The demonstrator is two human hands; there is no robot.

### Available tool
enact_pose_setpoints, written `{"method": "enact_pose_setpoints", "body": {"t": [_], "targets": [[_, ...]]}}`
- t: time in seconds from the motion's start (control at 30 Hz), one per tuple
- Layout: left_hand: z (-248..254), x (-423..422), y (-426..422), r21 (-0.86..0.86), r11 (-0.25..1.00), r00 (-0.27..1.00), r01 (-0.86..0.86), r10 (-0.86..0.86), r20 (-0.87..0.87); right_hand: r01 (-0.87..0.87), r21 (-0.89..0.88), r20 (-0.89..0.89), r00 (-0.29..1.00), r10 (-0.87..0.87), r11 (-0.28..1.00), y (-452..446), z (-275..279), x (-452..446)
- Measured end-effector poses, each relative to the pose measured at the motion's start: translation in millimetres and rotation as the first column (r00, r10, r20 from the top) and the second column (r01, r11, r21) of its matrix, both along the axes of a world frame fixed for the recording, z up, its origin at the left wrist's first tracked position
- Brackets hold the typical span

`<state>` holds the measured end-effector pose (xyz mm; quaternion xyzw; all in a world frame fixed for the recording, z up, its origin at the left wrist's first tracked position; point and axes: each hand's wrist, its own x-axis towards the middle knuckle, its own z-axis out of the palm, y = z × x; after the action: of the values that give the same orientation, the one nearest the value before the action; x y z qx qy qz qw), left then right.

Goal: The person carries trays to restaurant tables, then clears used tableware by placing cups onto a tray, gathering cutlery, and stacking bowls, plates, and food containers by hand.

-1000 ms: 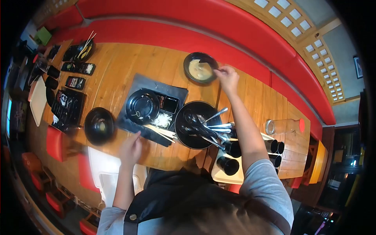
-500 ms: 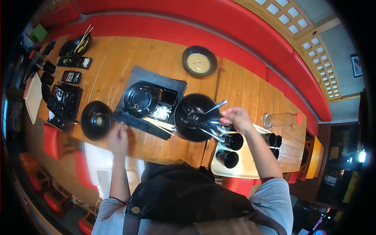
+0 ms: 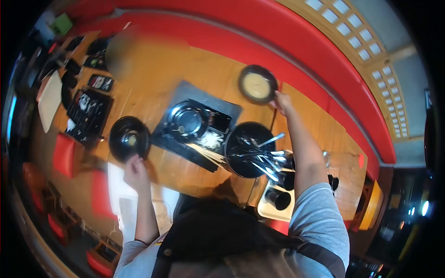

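Observation:
My right hand (image 3: 282, 102) pinches the near right rim of a dark bowl (image 3: 257, 84) of pale, creamy soup at the table's far edge. My left hand (image 3: 135, 170), its fingers curled, is at the near rim of a black bowl (image 3: 130, 139) with a little residue inside; what it holds, if anything, is unclear. Between the hands lies a dark mat (image 3: 183, 92) bearing a round black plate (image 3: 188, 121), white shreds (image 3: 212, 140) and wooden chopsticks (image 3: 206, 154). A large black bowl (image 3: 250, 149) beside the mat contains several metal spoons and dark utensils.
Black cups (image 3: 278, 199) stand on a cream tray (image 3: 269, 211) at the near right. A jar with a red lid (image 3: 361, 161) lies further right. Used black dishes (image 3: 88, 116) are on the left. A red bench (image 3: 208, 39) runs along the table's far side.
My right hand has moved from the spoons in the large bowl up to the soup bowl's rim. The left hand has come up against the black bowl. The view has shifted.

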<state>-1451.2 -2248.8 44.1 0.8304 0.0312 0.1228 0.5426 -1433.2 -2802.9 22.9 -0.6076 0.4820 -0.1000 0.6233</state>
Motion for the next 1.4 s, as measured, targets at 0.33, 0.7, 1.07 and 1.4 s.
{"method": "enact_pose_setpoints", "body": {"t": [0.33, 0.7, 1.07, 1.4], "targets": [[-37, 31, 79, -0.613, 0.702, 0.855, -0.363, -0.010, -0.519, -0.214, -0.516, -0.089, 0.976, 0.197, 0.829, -10, -33, 10], [-37, 39, 67, -0.708, 0.648, 0.918, -0.281, -0.035, -0.396, -0.586, -0.391, 0.148, 0.722, 0.676, 0.710, 140, 134, 39], [-13, 34, 93, -0.533, 0.774, 0.887, -0.342, 0.079, -0.454, -0.943, -0.301, -0.052, 0.165, 0.985, 0.142, 357, 81, 122], [-34, 38, 95, -0.418, 0.886, 0.947, -0.200, 0.066, -0.314, -0.655, -0.657, -0.485, -0.012, 0.874, -0.374, 449, 1, 164]]}}
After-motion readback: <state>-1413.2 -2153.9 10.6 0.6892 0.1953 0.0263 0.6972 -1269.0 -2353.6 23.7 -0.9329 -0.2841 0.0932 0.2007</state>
